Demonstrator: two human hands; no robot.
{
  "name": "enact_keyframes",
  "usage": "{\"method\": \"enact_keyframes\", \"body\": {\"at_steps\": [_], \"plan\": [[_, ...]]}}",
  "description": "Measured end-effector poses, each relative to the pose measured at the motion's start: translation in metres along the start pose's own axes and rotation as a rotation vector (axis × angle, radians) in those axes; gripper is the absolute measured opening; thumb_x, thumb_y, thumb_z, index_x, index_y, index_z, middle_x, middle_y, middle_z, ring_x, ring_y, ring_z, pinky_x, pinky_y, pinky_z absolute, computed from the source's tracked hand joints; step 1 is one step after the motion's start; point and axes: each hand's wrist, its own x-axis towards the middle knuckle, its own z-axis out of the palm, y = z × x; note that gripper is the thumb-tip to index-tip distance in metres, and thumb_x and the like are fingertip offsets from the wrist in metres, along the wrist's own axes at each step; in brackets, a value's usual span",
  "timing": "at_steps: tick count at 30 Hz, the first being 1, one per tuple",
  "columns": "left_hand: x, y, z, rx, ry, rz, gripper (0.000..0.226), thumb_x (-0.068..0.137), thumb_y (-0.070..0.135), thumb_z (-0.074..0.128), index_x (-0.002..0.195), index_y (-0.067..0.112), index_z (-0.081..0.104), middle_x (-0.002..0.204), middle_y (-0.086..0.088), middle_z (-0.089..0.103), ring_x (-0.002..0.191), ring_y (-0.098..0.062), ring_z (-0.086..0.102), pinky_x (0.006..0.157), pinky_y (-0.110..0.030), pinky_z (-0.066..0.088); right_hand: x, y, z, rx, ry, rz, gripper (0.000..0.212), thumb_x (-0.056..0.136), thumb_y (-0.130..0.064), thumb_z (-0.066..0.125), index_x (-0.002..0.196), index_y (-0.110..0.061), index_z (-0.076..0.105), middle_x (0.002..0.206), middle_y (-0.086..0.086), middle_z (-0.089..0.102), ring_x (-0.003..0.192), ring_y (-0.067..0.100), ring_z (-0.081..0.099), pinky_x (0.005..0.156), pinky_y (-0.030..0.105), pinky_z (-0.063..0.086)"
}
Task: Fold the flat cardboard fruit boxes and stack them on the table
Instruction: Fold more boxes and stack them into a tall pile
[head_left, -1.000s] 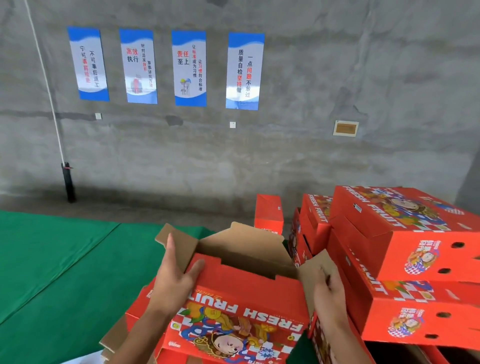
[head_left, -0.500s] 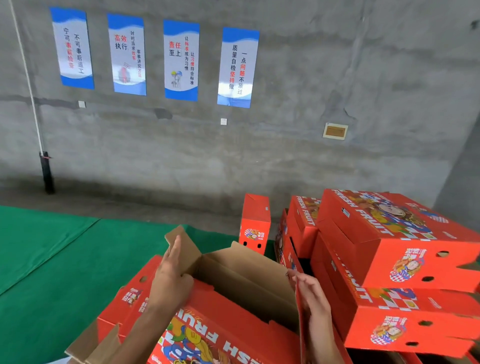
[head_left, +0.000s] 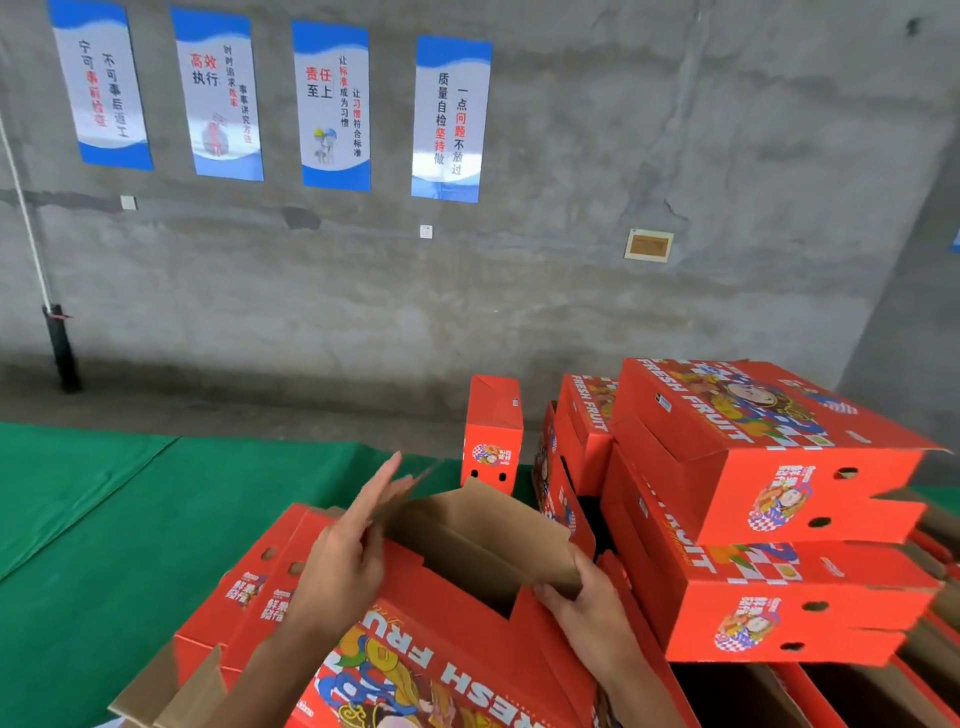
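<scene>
Left hand (head_left: 343, 566) flat, grip released, pressing the box (head_left: 415, 623) flap; right hand (head_left: 587, 613) grip grasping the brown flap (head_left: 483, 535) edge, green counter (head_left: 104, 519) underneath.

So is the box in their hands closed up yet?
No, the box is still open: brown flaps stick up and you see inside.

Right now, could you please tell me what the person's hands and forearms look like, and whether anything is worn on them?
Both are bare. The left hand and the right hand wear no gloves, and no rings, watch or bracelet show on the fingers or wrists. Both forearms are uncovered as far as the bottom edge of the head view; no sleeve or cuff is visible. No marks or bandages can be made out.
</scene>
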Motion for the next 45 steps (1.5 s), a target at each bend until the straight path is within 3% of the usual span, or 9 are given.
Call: {"method": "enact_keyframes", "body": {"at_steps": [5,8,12,17,23,26,32,38,45], "plan": [[-0.007,-0.01,-0.006,-0.025,-0.014,0.028,0.081,0.091,-0.013,0.055,0.13,0.057,0.06,0.13,0.032,0.064,0.117,-0.004,0.065,0.099,-0.018,0.049,0.008,-0.009,0.008,-0.124,0.023,0.066,0.037,0.096,-0.054,0.064,0.123,-0.03,0.065,0.12,-0.01,0.07,0.116,0.012,0.064,0.103,0.042,0.049],[-0.006,-0.016,-0.002,-0.035,0.02,-0.002,0.07,0.092,-0.01,0.057,0.121,0.053,0.068,0.123,0.032,0.067,0.097,-0.016,0.072,0.085,-0.024,0.054,0.008,-0.01,0.008,-0.117,0.082,0.088,0.051,0.088,-0.076,0.055,0.105,-0.03,0.069,0.108,-0.01,0.073,0.107,0.013,0.067,0.098,0.041,0.052],[-0.009,-0.019,0.006,-0.063,0.067,0.056,0.069,0.087,-0.022,0.051,0.103,0.039,0.077,0.113,0.019,0.074,0.111,-0.008,0.069,0.092,-0.029,0.055,0.013,-0.012,0.007,-0.181,0.129,0.243,0.084,0.089,-0.087,0.025,0.114,-0.022,0.072,0.114,0.003,0.073,0.114,0.027,0.066,0.102,0.042,0.048],[-0.011,-0.014,-0.007,-0.002,0.016,0.055,0.035,0.086,0.013,0.052,0.084,0.037,0.077,0.104,0.025,0.074,0.105,-0.003,0.068,0.089,-0.028,0.053,0.008,-0.014,0.009,0.13,0.079,0.187,0.082,0.088,-0.091,0.019,0.125,-0.04,0.071,0.117,-0.026,0.067,0.112,-0.004,0.059,0.113,0.028,0.032],[-0.006,-0.009,-0.006,0.064,-0.038,-0.079,0.012,0.105,0.028,0.05,0.098,0.033,0.058,0.093,0.03,0.073,0.081,-0.002,0.071,0.069,-0.038,0.058,-0.001,-0.011,0.005,0.223,-0.083,0.113,0.061,0.076,-0.092,0.049,0.087,-0.04,0.08,0.087,-0.001,0.079,0.083,0.004,0.074,0.077,0.016,0.053],[0.0,-0.013,-0.001,0.086,-0.069,-0.132,0.014,0.104,0.024,0.053,0.099,0.036,0.06,0.082,0.02,0.074,0.066,-0.006,0.068,0.06,-0.041,0.056,-0.008,0.0,0.006,0.127,-0.222,0.066,0.031,0.086,-0.071,0.065,0.109,-0.053,0.075,0.121,-0.006,0.073,0.108,0.0,0.067,0.097,0.026,0.055],[-0.007,-0.014,0.009,0.063,0.087,-0.178,0.019,0.101,0.021,0.056,0.091,0.034,0.066,0.068,0.013,0.069,0.053,-0.01,0.062,0.047,-0.036,0.048,-0.018,0.007,0.015,0.126,-0.368,0.149,0.087,0.065,-0.078,0.081,0.14,-0.045,0.053,0.133,-0.016,0.063,0.121,0.006,0.062,0.105,0.039,0.053],[-0.04,-0.005,0.023,0.045,0.414,-0.274,0.023,0.101,0.041,0.039,0.106,0.032,0.06,0.092,0.014,0.067,0.083,-0.016,0.063,0.068,-0.036,0.046,-0.017,0.004,0.03,-0.047,-0.39,0.152,0.102,0.054,-0.09,0.076,0.143,-0.051,0.045,0.132,-0.02,0.053,0.122,0.004,0.052,0.102,0.033,0.043],[-0.055,-0.013,0.028,0.123,0.368,-0.019,0.022,0.097,0.029,0.05,0.09,0.021,0.069,0.113,0.014,0.065,0.099,-0.016,0.058,0.081,-0.044,0.051,-0.016,-0.002,0.042,-0.379,-0.383,0.038,0.088,0.073,-0.071,0.076,0.148,-0.038,0.045,0.143,-0.007,0.05,0.127,0.013,0.052,0.11,0.039,0.044]]}}
